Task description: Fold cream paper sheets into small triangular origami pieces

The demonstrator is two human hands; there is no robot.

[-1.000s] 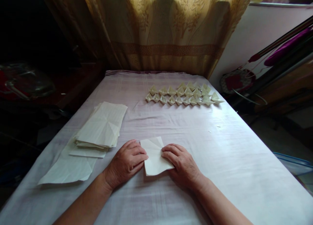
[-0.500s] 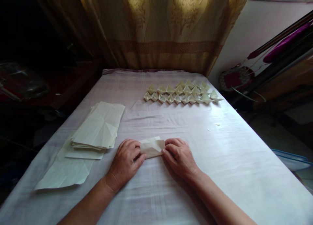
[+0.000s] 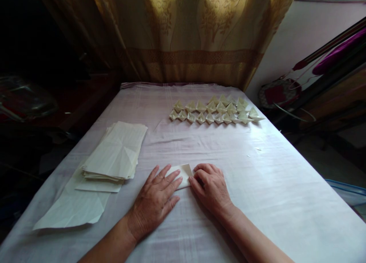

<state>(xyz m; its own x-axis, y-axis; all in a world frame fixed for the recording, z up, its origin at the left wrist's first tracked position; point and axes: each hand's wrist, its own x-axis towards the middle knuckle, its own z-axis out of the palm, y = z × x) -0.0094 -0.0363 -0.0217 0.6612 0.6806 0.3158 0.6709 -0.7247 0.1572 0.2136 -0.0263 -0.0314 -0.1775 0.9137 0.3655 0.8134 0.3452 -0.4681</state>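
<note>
A small folded piece of pale paper [image 3: 184,173] lies flat on the cloth-covered table between my hands. My left hand [image 3: 157,196] is spread open, palm down, its fingers covering the paper's left part. At the paper's right edge, my right hand [image 3: 211,184] has its thumb and curled fingers pinched on the corner. To the left rests a stack of creased paper sheets [image 3: 114,156], with a longer loose sheet [image 3: 71,209] sticking out beneath it.
Rows of folded paper boats [image 3: 210,118] stand at the back right. Small paper scraps [image 3: 258,149] lie on the right side of the tablecloth [image 3: 274,202]. A patterned curtain [image 3: 185,45] hangs behind the far edge. A bag [image 3: 280,93] is beyond the right edge.
My left hand has opened from a grip on the paper's left end and now lies flat over it. My right hand stays at the right edge.
</note>
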